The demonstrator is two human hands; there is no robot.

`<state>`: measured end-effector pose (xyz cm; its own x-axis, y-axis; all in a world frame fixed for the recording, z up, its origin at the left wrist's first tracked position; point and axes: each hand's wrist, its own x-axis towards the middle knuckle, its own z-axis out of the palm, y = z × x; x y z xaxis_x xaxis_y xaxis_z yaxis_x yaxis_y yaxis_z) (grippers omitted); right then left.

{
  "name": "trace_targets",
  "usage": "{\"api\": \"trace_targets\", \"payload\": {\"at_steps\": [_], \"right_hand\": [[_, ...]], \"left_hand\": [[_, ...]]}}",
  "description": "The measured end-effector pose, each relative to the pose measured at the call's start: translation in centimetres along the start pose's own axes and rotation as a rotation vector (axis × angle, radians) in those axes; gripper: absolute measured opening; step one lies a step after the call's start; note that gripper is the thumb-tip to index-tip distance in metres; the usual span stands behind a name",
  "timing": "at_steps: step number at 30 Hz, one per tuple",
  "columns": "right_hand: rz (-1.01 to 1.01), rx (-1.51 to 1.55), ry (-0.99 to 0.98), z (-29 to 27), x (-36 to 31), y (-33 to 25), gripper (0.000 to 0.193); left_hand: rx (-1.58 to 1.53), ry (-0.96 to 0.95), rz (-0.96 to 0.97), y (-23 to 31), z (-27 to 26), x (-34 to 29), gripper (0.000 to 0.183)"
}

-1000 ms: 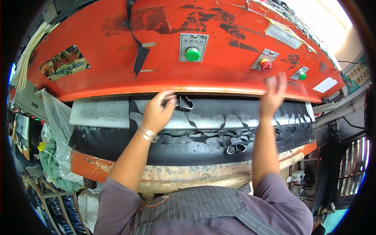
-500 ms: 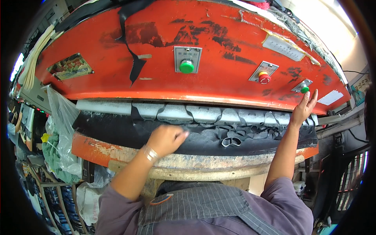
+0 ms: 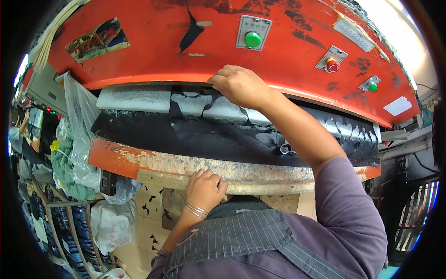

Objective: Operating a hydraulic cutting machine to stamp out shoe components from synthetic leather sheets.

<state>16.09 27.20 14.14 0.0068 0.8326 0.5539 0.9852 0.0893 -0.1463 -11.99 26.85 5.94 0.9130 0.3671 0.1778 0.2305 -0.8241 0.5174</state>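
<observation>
My right hand (image 3: 239, 86) reaches to the middle of the gap under the red machine front (image 3: 153, 51), fingers curled down beside a dark edge there; what they hold, if anything, is hidden. Below it lies a black sheet (image 3: 139, 135) with curved cut-outs along its far side, over white blocks or board (image 3: 134, 98). A small metal-rimmed cutting die (image 3: 286, 149) sits on the sheet, partly behind my right forearm. My left hand (image 3: 206, 188) rests at the pale wooden rail (image 3: 162, 179) on the near edge, fingers curled in; I cannot see whether something is in them.
The machine front carries a green button (image 3: 253, 40), a red stop button (image 3: 332, 66) and a smaller green button (image 3: 372, 87). To the left hang clear plastic (image 3: 81, 111) and a green bundle (image 3: 65, 162). A white bag (image 3: 111, 225) stands below, near black scraps on the floor.
My right hand has left the small green button and swung left to the gap under the machine. My left hand has drawn back from the black sheet to the wooden rail. The view has shifted.
</observation>
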Motion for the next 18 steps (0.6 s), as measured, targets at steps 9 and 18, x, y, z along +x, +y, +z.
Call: {"api": "trace_targets", "payload": {"at_steps": [9, 18], "right_hand": [[-0.144, -0.309, -0.648, 8.3, 1.8, 6.1, 0.019], [0.931, -0.097, -0.168, 2.2, -7.4, 10.1, 0.041]], "left_hand": [[-0.098, -0.663, -0.094, -1.3, -3.0, 5.7, 0.027], [-0.483, 0.098, 0.084, -6.8, 2.2, 16.7, 0.034]]}}
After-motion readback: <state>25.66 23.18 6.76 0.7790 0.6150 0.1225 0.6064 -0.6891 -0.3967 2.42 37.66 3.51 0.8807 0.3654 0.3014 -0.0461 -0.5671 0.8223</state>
